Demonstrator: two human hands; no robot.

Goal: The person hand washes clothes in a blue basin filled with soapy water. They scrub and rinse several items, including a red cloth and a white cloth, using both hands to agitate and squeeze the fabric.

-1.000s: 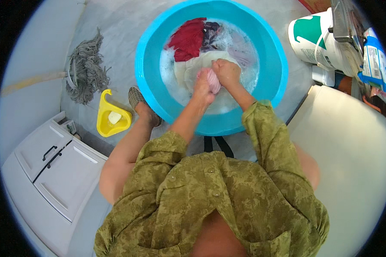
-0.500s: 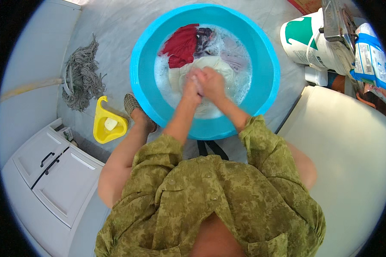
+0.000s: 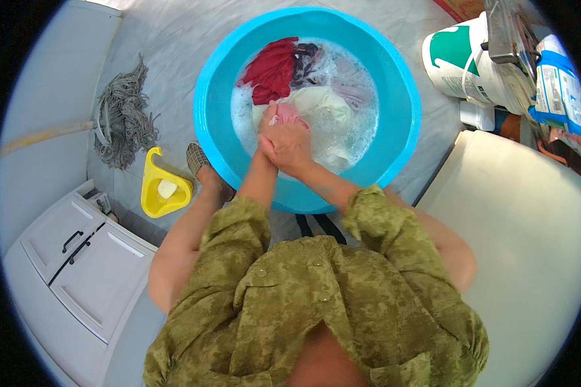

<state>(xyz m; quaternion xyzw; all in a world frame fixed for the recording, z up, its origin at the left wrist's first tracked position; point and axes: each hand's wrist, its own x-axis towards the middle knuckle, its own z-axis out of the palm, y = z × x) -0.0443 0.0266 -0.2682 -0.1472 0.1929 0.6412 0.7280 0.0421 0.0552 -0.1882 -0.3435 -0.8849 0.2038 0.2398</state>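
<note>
Both forearms are reaching forward over the near rim of the blue basin [image 3: 205, 116], bent at the elbows and converging, with the right hand [image 3: 288, 147] lying knuckles-up across the left hand [image 3: 268, 121]. The right fingers are curling around the near end of the pink cloth [image 3: 288, 115], which is sitting between the hands above the sudsy water; the left fingers are showing only in part along its left side, so I cannot tell how they are bending.
</note>
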